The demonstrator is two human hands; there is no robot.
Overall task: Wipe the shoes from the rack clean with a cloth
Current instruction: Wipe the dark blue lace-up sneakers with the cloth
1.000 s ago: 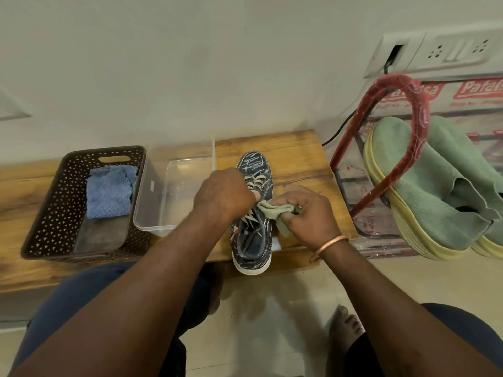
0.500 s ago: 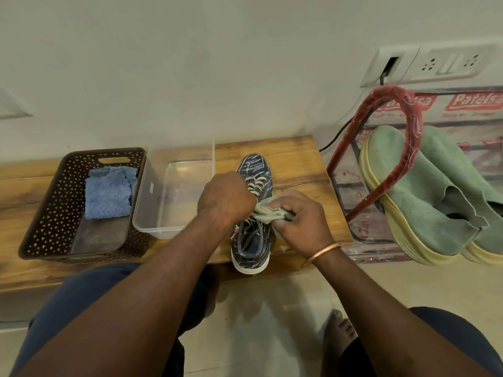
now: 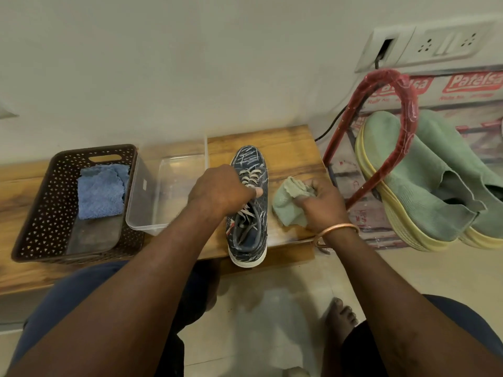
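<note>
The fingers of the right hand (image 3: 324,205) are curled round a bunched green cloth (image 3: 287,206), gripping it against the top of the wooden bench (image 3: 294,148). The cloth sits just beside the right flank of the sneaker (image 3: 249,232) and, from where I stand, looks slightly apart from it. A copper bangle (image 3: 337,231) circles that wrist.

The left hand (image 3: 220,190) is bent over the middle of the sneaker. Its fingers are folded down onto the laced upper and its thumb lies across the pale laces, holding the shoe in place. The sneaker is dark blue with light scribbled markings and a white sole. It stands upright on the bench with its toe toward the wall and its heel jutting a little past the near edge.

To the left of the shoe, touching the left forearm's side of the bench, is a clear plastic tub (image 3: 168,186). Beyond that stands a brown perforated basket (image 3: 35,202) with a folded blue cloth (image 3: 102,190) inside.

To the right, past the end of the bench, is a rack (image 3: 381,148) with a red wrapped frame, holding a pair of green slip-on shoes (image 3: 424,183) with yellow soles. A white socket panel (image 3: 441,44) is fixed on the wall above, with a black cable (image 3: 332,126) running down from it. A bare foot (image 3: 340,317) rests on the tiled floor.
</note>
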